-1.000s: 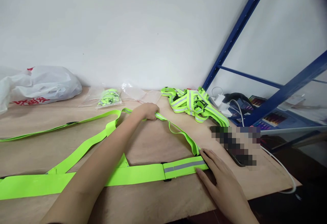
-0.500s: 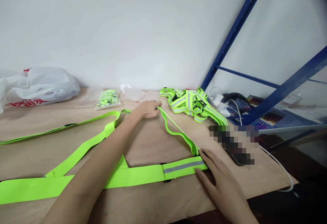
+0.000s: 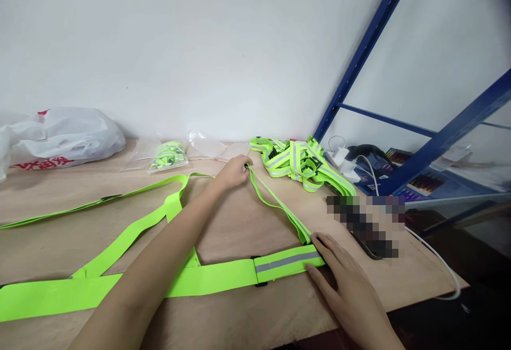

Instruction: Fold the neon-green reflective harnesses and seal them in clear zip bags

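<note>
A neon green reflective harness lies spread over the table, its wide belt running across the front. Near the belt's right end sit a black slider and a section with a grey reflective stripe. My left hand is closed on a thin green strap, pinching it by a small black piece at its far end. That strap runs nearly straight from there to the belt's right end. My right hand lies flat over this end, fingers stretched and thumb apart, pressing on it. What is under the palm is hidden.
Behind to the right is a heap of green reflective straps. A bagged harness and a white plastic bag stand along the wall. A dark, pixelated object, a white cable and a blue metal rack are at right.
The thin strap between my hands has gone from slack and wavy to nearly taut. My left hand has shifted very slightly; my right hand has stayed put.
</note>
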### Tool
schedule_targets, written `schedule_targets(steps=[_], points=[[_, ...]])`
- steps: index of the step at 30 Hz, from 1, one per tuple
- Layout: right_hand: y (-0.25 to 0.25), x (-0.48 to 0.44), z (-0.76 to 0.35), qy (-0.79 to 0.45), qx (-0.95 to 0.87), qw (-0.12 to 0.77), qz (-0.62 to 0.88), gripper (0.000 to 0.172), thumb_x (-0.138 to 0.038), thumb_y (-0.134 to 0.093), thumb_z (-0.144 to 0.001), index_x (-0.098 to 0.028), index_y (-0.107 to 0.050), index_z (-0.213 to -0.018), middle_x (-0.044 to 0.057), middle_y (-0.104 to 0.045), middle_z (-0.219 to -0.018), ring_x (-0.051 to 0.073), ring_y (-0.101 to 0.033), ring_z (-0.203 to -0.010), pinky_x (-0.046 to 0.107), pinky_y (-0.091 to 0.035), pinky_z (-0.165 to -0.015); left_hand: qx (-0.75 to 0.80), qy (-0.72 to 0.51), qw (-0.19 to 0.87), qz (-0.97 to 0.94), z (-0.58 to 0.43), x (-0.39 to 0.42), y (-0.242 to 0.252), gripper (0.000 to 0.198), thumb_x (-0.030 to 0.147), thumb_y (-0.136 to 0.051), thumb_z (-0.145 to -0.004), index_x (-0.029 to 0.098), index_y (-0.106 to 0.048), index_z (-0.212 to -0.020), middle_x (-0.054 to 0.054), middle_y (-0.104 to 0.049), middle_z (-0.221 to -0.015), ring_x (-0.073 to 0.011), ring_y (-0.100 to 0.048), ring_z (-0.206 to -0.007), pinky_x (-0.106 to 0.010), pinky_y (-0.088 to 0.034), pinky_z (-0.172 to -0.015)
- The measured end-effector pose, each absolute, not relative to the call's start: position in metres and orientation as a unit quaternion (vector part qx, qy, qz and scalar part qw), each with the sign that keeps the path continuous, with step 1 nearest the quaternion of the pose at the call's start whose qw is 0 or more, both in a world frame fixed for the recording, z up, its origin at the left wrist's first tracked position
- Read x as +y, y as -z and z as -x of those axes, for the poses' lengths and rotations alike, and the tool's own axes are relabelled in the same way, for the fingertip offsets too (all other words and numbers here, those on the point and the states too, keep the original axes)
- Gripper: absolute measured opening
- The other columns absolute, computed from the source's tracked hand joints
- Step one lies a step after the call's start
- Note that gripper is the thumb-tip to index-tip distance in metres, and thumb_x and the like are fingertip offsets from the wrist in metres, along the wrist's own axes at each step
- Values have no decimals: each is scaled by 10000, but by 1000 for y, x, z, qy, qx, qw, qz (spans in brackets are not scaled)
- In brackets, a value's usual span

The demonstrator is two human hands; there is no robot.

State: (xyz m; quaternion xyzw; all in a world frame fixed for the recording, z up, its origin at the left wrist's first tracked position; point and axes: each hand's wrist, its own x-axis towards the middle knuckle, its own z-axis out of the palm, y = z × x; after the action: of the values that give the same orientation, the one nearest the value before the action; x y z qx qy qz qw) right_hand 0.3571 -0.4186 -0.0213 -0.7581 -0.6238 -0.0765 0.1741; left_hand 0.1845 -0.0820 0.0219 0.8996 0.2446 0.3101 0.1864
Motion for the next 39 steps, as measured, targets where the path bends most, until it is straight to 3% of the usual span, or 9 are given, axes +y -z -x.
schedule_targets(steps=[5, 11, 17, 21, 25, 31, 34, 39], points=[[22, -416, -357, 74, -615, 186, 763, 494, -494, -393, -995, -234, -587, -1367, 82, -582, -1430, 308, -532, -1336, 527, -495, -1070, 232, -382, 231, -865, -179, -81, -22, 359, 89, -481, -770, 170, -536, -1115, -69, -667, -1117, -192, -642, -1015, -323, -525, -906], [27, -414, -357, 85, -612, 192, 763, 495, -502, -398, -991, -218, -611, -1334, 95, -598, -1411, 313, -541, -1325, 533, -498, -1063, 227, -391, 231, -861, -177, -84, -18, 246, 99, -523, -763, 194, -559, -988, -47, -651, -1014, -187, -644, -928, -315, -528, -844], [27, -415, -357, 87, -612, 195, 761, 495, -508, -404, -987, -222, -605, -1338, 94, -607, -1399, 313, -560, -1304, 530, -511, -1049, 265, -368, 188, -871, -181, -88, -12, 218, 166, -557, -786, 214, -539, -998, -57, -586, -1087, -175, -627, -859, -299, -514, -757], [27, -415, -358, 86, -610, 197, 763, 485, -507, -415, -985, -232, -605, -1337, 90, -610, -1395, 312, -554, -1310, 530, -510, -1050, 307, -317, 145, -886, -182, -87, -10, 57, 274, -601, -806, 220, -595, -827, -51, -653, -934, -225, -627, -862, -357, -481, -824], [27, -414, -358, 89, -611, 200, 761, 485, -508, -424, -981, -234, -604, -1339, 91, -609, -1395, 313, -561, -1301, 528, -513, -1046, 342, -260, 105, -897, -184, -88, -10, 143, 343, -617, -801, 221, -653, -735, -54, -710, -833, -288, -648, -899, -503, -369, -998], [26, -414, -358, 87, -613, 198, 760, 474, -494, -445, -977, -230, -608, -1335, 96, -610, -1392, 308, -563, -1297, 516, -510, -1051, 379, -240, 79, -890, -192, -91, -9, 319, 439, -647, -796, 233, -702, -1033, -112, -718, -1056, -358, -616, -1034, -615, -269, -1051], [27, -414, -358, 89, -611, 199, 761, 468, -496, -447, -975, -238, -613, -1328, 92, -608, -1396, 309, -571, -1288, 510, -515, -1045, 382, -251, 75, -886, -195, -91, -10, 340, 461, -642, -820, 235, -690, -1069, -131, -692, -1092, -391, -584, -1079, -658, -253, -1037], [27, -414, -359, 88, -611, 204, 760, 463, -499, -452, -973, -249, -616, -1327, 86, -609, -1395, 309, -573, -1286, 502, -516, -1045, 347, -276, 61, -894, -198, -93, -12, 344, 341, -636, -842, 252, -624, -1174, -135, -621, -1214, -379, -525, -1164, -634, -238, -1068]])
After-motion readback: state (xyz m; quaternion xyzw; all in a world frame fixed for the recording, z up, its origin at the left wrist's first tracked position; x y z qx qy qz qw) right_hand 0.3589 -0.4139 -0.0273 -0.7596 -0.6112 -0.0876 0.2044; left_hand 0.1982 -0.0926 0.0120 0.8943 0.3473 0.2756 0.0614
